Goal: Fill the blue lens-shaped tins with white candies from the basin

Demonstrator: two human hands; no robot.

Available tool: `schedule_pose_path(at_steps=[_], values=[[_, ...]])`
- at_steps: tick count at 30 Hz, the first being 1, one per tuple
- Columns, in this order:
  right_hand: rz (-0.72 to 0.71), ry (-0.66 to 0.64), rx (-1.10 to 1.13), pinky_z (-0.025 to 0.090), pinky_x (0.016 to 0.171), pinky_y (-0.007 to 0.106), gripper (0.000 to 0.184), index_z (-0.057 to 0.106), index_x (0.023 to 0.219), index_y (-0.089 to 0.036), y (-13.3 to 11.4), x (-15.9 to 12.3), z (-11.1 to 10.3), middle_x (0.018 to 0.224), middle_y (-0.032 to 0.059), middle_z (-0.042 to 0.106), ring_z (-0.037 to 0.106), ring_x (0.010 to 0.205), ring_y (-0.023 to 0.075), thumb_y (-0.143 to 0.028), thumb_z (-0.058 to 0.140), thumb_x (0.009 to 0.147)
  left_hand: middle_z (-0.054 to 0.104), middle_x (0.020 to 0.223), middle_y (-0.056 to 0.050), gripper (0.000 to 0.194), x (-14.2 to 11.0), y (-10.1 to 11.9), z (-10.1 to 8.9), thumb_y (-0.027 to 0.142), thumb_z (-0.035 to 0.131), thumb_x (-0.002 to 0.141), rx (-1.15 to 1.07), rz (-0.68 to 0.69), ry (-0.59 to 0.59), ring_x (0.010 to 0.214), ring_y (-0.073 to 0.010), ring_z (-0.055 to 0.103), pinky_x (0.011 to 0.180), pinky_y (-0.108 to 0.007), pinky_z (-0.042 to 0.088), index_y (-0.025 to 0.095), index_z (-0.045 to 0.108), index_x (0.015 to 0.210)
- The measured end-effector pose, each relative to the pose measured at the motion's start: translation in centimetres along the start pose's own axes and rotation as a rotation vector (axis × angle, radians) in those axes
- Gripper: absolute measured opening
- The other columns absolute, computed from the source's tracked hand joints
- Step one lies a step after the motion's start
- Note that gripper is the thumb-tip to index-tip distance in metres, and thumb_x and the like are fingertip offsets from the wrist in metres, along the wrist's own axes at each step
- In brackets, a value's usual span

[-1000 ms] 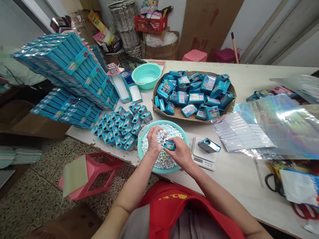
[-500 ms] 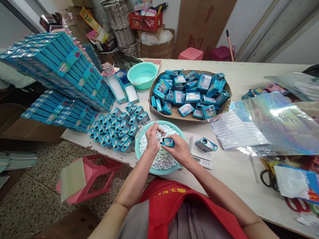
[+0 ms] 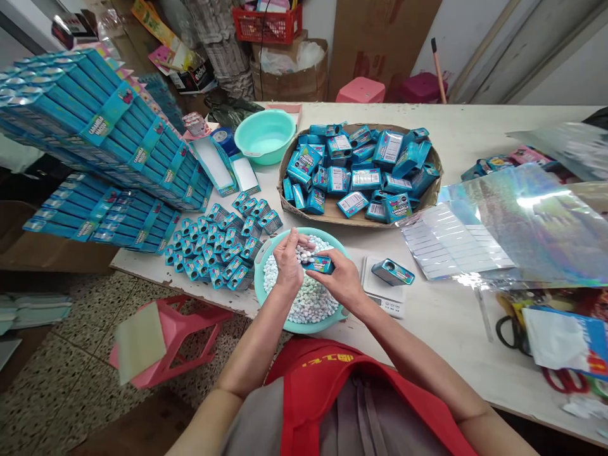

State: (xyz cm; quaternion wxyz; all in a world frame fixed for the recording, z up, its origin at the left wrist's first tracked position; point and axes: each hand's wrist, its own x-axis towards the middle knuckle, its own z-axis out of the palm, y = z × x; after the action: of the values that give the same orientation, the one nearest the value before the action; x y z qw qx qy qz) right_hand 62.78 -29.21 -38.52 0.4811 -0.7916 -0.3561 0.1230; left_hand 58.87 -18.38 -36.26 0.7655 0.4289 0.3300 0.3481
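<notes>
My left hand [image 3: 287,261] is cupped around a small heap of white candies [image 3: 304,254] above a turquoise basin [image 3: 260,297]. Gripped in my right hand [image 3: 342,278] is a small blue candy box [image 3: 321,265], tilted with its end against the candies in the left palm. Loose round candies [image 3: 311,301] in white and pale tones fill the basin below. Beside it on the right, another blue box [image 3: 393,272] with a round hole on top rests on a white digital scale [image 3: 387,306].
Blue boxes with round holes [image 3: 223,244] stand in rows left of the basin. A cardboard tray [image 3: 327,215] of blue boxes is behind it, near a second turquoise basin [image 3: 266,136]. Tall stacks of packed boxes [image 3: 118,136] rise at left. Iridescent sheets [image 3: 532,221] and scissors [image 3: 513,332] lie right.
Both hands stay over the basin, the candy box held against the cupped left palm. The whole view has shifted slightly, so surroundings appear a little further left and higher.
</notes>
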Motion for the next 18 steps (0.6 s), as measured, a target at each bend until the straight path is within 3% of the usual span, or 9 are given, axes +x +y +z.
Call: schedule_pose_path(at_steps=[6,18], values=[[-0.008,0.017,0.065,0.049,0.076,0.036,0.030,0.062,0.096,-0.021,0.12,-0.07,0.16,0.093,0.0059,0.067,0.063,0.088,0.0243,-0.037,0.074,0.073,0.056,0.059,-0.001,0.038,-0.31,0.28,0.14,0.047,0.065,0.075,0.009,0.011,-0.011,0.056,-0.0139,0.061,0.057,-0.027,0.047,0.016,0.054,0.057],[0.026,0.031,0.222,0.049,0.081,0.037,0.034,0.065,0.099,-0.022,0.32,0.29,0.13,0.095,0.0049,0.068,0.063,0.091,0.0232,-0.035,0.077,0.070,0.055,0.057,0.000,0.037,-0.60,0.78,0.41,0.043,0.061,0.080,0.056,0.057,-0.154,0.052,-0.0103,0.057,0.052,-0.023,0.044,0.015,0.058,0.056]])
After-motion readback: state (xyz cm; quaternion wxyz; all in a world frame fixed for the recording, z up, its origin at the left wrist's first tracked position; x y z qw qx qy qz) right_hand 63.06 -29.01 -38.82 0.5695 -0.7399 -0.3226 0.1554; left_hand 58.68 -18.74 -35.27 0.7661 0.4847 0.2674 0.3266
